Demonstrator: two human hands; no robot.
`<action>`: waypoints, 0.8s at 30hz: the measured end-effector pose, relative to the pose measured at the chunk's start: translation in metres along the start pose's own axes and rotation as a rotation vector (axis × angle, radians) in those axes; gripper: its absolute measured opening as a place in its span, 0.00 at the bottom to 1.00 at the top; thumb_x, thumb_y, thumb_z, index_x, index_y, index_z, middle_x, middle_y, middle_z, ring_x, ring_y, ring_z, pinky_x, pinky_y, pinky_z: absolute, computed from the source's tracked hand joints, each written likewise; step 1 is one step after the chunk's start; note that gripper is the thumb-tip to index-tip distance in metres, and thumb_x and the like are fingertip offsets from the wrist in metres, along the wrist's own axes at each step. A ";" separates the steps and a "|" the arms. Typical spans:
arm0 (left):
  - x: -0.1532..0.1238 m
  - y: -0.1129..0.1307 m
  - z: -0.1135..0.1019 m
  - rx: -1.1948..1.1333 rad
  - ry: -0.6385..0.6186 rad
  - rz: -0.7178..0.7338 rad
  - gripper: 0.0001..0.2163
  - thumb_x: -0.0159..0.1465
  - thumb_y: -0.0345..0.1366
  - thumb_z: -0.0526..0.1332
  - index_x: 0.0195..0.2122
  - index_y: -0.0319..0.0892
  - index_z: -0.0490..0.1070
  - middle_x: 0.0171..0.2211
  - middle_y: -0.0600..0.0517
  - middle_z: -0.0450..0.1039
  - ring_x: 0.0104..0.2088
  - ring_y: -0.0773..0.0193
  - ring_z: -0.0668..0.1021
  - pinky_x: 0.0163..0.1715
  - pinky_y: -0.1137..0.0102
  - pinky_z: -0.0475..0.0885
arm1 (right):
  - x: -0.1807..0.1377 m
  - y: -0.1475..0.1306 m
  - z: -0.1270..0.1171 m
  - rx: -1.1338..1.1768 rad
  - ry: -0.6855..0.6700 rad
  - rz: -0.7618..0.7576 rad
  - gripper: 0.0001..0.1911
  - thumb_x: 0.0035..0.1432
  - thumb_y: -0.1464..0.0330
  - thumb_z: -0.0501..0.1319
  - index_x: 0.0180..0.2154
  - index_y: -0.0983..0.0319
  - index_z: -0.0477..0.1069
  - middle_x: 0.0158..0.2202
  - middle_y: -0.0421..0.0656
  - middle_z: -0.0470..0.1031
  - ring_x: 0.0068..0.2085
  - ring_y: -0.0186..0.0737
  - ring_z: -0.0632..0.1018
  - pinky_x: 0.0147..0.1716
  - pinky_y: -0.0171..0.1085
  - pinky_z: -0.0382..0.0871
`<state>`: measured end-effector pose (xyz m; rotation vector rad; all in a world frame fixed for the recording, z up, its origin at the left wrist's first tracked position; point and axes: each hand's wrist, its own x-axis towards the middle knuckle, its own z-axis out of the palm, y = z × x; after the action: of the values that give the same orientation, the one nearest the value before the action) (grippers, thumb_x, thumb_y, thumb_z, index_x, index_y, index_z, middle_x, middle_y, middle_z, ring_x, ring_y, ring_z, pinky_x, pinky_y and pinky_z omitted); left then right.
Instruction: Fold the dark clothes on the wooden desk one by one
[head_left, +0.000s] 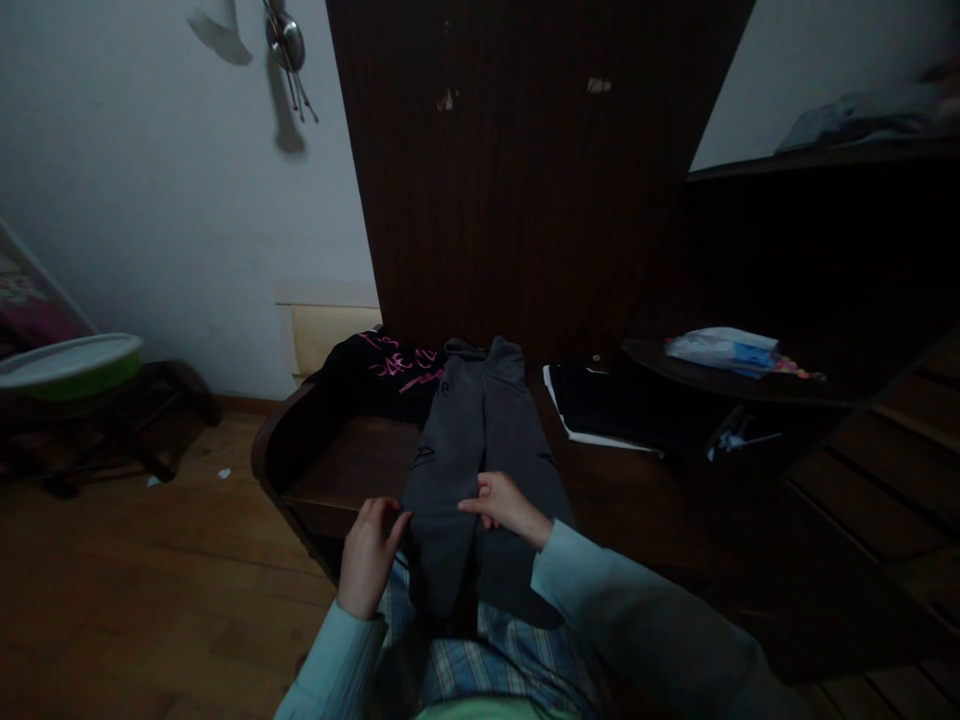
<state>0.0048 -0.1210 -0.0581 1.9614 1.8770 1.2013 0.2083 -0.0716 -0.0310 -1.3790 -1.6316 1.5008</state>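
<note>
here, grey trousers [480, 430] on the tabletop [352, 465] are pinched at the edge by the left hand [371, 555] and touched by the right hand [506, 505], whose grip cannot be told.

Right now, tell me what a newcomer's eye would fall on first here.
The grey trousers stand out first, laid lengthwise on the dark wooden table in the middle, with the left hand at their near left edge and the right hand resting on them. Behind them to the left lies a black garment with pink lettering; a green-rimmed basin sits far left.
</note>
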 end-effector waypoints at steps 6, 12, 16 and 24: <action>-0.009 -0.005 -0.004 -0.009 0.019 -0.057 0.14 0.55 0.48 0.53 0.27 0.42 0.68 0.26 0.50 0.72 0.28 0.60 0.75 0.30 0.68 0.70 | 0.003 0.003 -0.014 0.011 -0.194 0.023 0.13 0.47 0.68 0.60 0.16 0.64 0.60 0.08 0.30 0.60 0.11 0.22 0.59 0.11 0.25 0.46; -0.003 -0.001 -0.008 0.037 -0.054 0.001 0.14 0.57 0.45 0.51 0.31 0.42 0.72 0.31 0.49 0.76 0.31 0.59 0.77 0.32 0.69 0.71 | 0.007 0.006 -0.014 0.005 -0.195 0.024 0.12 0.44 0.68 0.63 0.16 0.64 0.62 0.07 0.30 0.60 0.11 0.23 0.59 0.11 0.26 0.45; -0.001 0.003 -0.009 0.068 -0.067 0.057 0.15 0.58 0.43 0.49 0.29 0.42 0.72 0.28 0.49 0.75 0.29 0.60 0.77 0.30 0.68 0.70 | 0.007 0.007 -0.012 0.049 -0.171 0.031 0.13 0.42 0.67 0.64 0.16 0.64 0.61 0.07 0.30 0.61 0.11 0.23 0.60 0.11 0.25 0.47; -0.001 -0.001 -0.003 -0.068 -0.037 -0.006 0.16 0.58 0.44 0.48 0.29 0.41 0.71 0.28 0.49 0.75 0.30 0.60 0.76 0.31 0.69 0.71 | 0.007 0.011 -0.012 0.131 -0.149 -0.008 0.19 0.35 0.60 0.67 0.17 0.62 0.58 0.08 0.31 0.63 0.11 0.24 0.62 0.12 0.25 0.51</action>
<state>0.0020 -0.1231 -0.0572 1.9287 1.7989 1.2019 0.2200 -0.0623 -0.0396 -1.2149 -1.5921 1.7091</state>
